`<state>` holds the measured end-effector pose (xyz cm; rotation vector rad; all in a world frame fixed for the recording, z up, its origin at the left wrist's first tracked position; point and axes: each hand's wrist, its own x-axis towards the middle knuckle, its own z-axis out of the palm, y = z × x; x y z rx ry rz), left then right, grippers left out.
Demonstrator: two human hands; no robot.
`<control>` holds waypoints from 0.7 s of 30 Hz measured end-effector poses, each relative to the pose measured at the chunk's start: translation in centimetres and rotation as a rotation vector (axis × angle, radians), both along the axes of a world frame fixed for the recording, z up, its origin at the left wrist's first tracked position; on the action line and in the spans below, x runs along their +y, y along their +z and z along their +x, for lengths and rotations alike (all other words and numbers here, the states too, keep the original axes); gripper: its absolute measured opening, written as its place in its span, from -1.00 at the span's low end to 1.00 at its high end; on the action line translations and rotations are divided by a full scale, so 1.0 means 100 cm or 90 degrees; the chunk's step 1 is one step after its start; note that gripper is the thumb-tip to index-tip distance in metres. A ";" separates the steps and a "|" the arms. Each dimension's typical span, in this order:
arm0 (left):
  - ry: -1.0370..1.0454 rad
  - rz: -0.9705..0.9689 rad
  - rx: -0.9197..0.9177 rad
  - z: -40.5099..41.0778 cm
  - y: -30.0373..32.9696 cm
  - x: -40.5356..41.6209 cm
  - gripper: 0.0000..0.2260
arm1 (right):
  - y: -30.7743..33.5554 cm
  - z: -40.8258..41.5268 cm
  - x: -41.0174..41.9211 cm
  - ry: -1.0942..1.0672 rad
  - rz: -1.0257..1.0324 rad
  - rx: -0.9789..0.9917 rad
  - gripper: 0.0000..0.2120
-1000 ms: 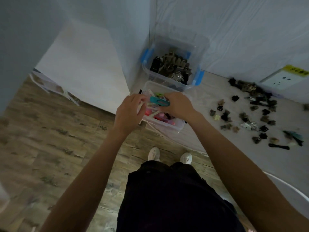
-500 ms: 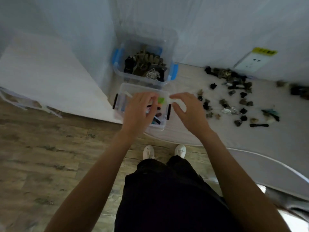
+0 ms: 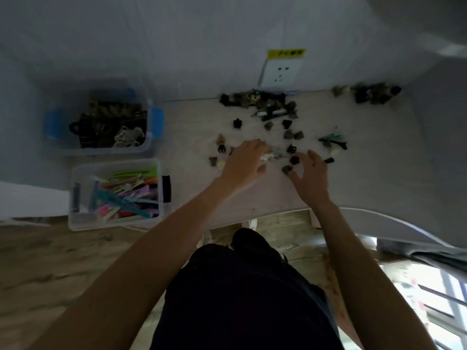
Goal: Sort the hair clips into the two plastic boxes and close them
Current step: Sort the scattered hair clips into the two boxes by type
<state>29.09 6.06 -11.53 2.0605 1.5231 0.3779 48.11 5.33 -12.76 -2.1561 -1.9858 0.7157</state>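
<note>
Two open clear plastic boxes stand at the table's left. The near box (image 3: 80,223) holds several colourful long clips. Behind it, the far box (image 3: 158,122) with blue latches holds dark claw clips. Several small dark clips (image 3: 290,133) lie scattered on the table's middle. My left hand (image 3: 242,161) reaches over them with its fingers bent down at a silvery clip (image 3: 274,155); whether it grips the clip is unclear. To its right, my right hand (image 3: 310,173) hovers with its fingers spread beside a black clip (image 3: 294,160) and a grey clip (image 3: 286,169).
A dense pile of dark clips (image 3: 255,99) lies against the wall, with another heap (image 3: 374,93) further right. A teal clip (image 3: 332,140) lies right of my hands. A wall socket (image 3: 279,72) sits above the pile. The table's front edge curves away at the right.
Both hands have left the near box and moved right to the loose clips. The teal clip they held above the box is no longer in them. The view has swung right.
</note>
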 end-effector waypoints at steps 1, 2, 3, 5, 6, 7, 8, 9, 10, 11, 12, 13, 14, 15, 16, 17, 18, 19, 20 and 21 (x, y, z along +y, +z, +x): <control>-0.001 -0.001 0.023 0.008 -0.004 0.008 -0.62 | -0.002 0.003 0.003 0.012 0.001 0.000 -0.56; -0.001 -0.003 0.041 0.014 -0.008 0.015 -0.63 | -0.005 0.005 0.006 0.028 0.005 0.001 -0.56; -0.001 -0.010 0.059 0.020 -0.012 0.022 -0.63 | -0.005 0.007 0.009 0.041 0.012 0.007 -0.58; 0.003 -0.027 0.101 0.027 -0.019 0.032 -0.64 | -0.007 0.012 0.016 0.056 0.021 0.026 -0.63; 0.006 -0.028 0.118 0.027 -0.021 0.034 -0.66 | -0.008 0.013 0.019 0.068 0.030 0.029 -0.66; 0.013 -0.023 0.129 0.026 -0.022 0.036 -0.68 | -0.008 0.015 0.022 0.083 0.038 0.025 -0.68; 0.023 -0.018 0.134 0.026 -0.023 0.040 -0.69 | -0.010 0.020 0.028 0.094 0.042 0.024 -0.70; 0.035 -0.020 0.132 0.024 -0.024 0.041 -0.69 | -0.008 0.021 0.032 0.101 0.042 0.024 -0.71; 0.048 -0.029 0.125 0.020 -0.023 0.043 -0.69 | -0.008 0.022 0.035 0.103 0.041 0.027 -0.72; 0.060 -0.045 0.114 0.018 -0.022 0.045 -0.69 | -0.006 0.023 0.040 0.101 0.045 0.032 -0.73; 0.072 -0.063 0.099 0.015 -0.022 0.046 -0.68 | -0.005 0.023 0.044 0.096 0.056 0.033 -0.75; 0.083 -0.080 0.082 0.011 -0.021 0.046 -0.68 | -0.002 0.022 0.049 0.094 0.076 0.032 -0.76; 0.095 -0.092 0.067 0.008 -0.019 0.046 -0.67 | 0.000 0.020 0.056 0.103 0.104 0.029 -0.78; 0.109 -0.100 0.053 0.005 -0.019 0.046 -0.67 | 0.002 0.017 0.064 0.121 0.132 0.033 -0.80; 0.122 -0.104 0.039 0.001 -0.019 0.045 -0.66 | 0.006 0.012 0.073 0.143 0.156 0.045 -0.80; 0.136 -0.109 0.026 -0.002 -0.019 0.044 -0.66 | 0.009 0.005 0.084 0.168 0.172 0.064 -0.79; 0.145 -0.113 0.013 -0.005 -0.019 0.043 -0.66 | 0.011 -0.003 0.095 0.197 0.181 0.082 -0.76; 0.151 -0.116 0.004 -0.007 -0.019 0.042 -0.67 | 0.012 -0.011 0.106 0.223 0.172 0.091 -0.72; 0.158 -0.118 -0.001 -0.009 -0.018 0.041 -0.68 | 0.012 -0.020 0.116 0.245 0.152 0.090 -0.68; 0.170 -0.119 -0.002 -0.012 -0.017 0.041 -0.70 | 0.010 -0.028 0.126 0.267 0.128 0.072 -0.65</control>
